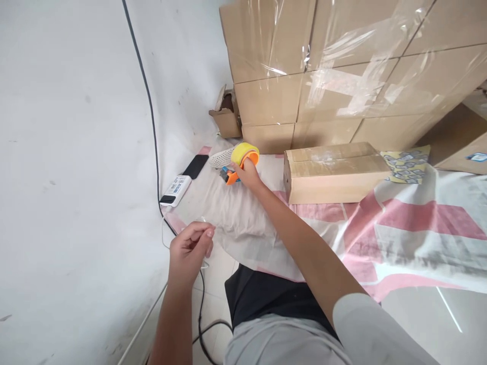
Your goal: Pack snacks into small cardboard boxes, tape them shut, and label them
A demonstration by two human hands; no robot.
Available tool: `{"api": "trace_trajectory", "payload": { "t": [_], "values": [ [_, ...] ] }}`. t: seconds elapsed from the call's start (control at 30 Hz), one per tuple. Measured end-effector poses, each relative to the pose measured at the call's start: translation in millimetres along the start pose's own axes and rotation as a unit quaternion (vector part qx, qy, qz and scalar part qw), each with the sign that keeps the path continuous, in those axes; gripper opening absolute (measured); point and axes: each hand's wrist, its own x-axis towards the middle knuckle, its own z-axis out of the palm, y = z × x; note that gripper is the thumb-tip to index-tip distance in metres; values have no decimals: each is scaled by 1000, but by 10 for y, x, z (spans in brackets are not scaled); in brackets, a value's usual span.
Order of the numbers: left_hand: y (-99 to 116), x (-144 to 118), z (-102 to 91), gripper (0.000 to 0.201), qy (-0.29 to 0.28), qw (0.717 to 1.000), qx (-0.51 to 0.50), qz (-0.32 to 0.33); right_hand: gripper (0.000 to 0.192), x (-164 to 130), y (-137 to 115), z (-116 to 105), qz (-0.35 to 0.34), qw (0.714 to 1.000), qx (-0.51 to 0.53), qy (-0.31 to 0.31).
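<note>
My right hand [248, 172] is wrapped round an orange tape dispenser [232, 177] carrying a yellow roll of tape [245, 148]. Its cutter end points to the left, just over the cloth. Beside it lies a whitish mesh-patterned object [221, 159], partly covered by the dispenser. Nearer to me, my left hand [193, 246] is closed in a pinch, thumb against fingers. A faint clear glint shows at its fingertips, too small to name. The closed cardboard box [337, 175] rests on the cloth to the right, apart from both hands.
Film-wrapped stacked cartons [266, 101] stand behind the pink-and-white cloth [429, 218]. A black phone [196, 166] and a white power bank [176, 190] lie by the wall. A small open box [227, 119], a patterned yellow packet [409, 165] and a dark cable [152, 111] are also around.
</note>
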Motion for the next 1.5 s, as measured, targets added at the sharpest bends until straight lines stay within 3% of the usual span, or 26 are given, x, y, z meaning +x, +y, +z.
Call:
{"api": "trace_trajectory", "payload": {
  "t": [0.2, 0.27, 0.37, 0.5, 0.6, 0.67, 0.73, 0.8, 0.87, 0.97, 1.03, 1.13, 1.17, 1.23, 1.37, 1.43, 1.5],
  "values": [
    [-87, 43, -19, 20, -38, 999, -30, -25, 24, 42, 216, -147, -49, 992, -110, -32],
    [-116, 48, -15, 31, -67, 997, -32, -25, 27, 11, 211, -182, -59, 988, -141, -33],
    [-157, 62, 5, 51, -100, 995, -21, -4, 28, -41, 114, -230, -59, 980, -184, -40],
    [-195, 82, 63, 54, -120, 992, -15, 16, 29, -354, -213, -307, -44, 972, -219, -71],
    [-227, 90, 113, 55, -137, 990, -4, 36, 31, -829, -575, -370, -7, 963, -218, -155],
    [-235, 98, 158, 54, -152, 987, 8, 49, 32, -1154, -812, -423, 82, 932, -178, -306],
    [-204, 111, 238, 53, -163, 985, 24, 59, 30, -1401, -1006, -495, 124, 908, -163, -367],
    [-122, 129, 375, 53, -169, 984, 45, 40, 24, -1550, -1156, -595, 98, 911, -200, -347],
    [-4, 146, 584, 54, -179, 982, 59, -18, 23, -1624, -1292, -732, 17, 903, -298, -310],
    [161, 147, 999, 49, -213, 969, 48, -115, 27, -1660, -1566, -1021, -112, 827, -473, -283],
    [215, 126, 1281, 37, -234, 960, 45, -145, 22, -1638, -1828, -1269, -170, 798, -533, -226],
    [210, 86, 1589, 31, -275, 948, 72, -143, 18, -1513, -2280, -1674, -189, 800, -560, -100],
    [200, 81, 1647, 32, -282, 947, 82, -128, 21, -1448, -2415, -1797, -177, 802, -565, -85],
    [197, 105, 1703, 30, -264, 956, 110, -71, 27, -1297, -2621, -1996, -138, 804, -566, -115],
    [332, 324, 1731, 13, -102, 971, 167, 138, 26, -967, -2742, -2161, -62, 798, -559, -217],
    [444, 495, 1799, 6, -39, 947, 196, 253, 26, -801, -2708, -2166, -51, 781, -572, -247],
    [532, 665, 1929, 16, -46, 906, 239, 345, 26, -641, -2648, -2160, -59, 759, -588, -273]
  ]
}}
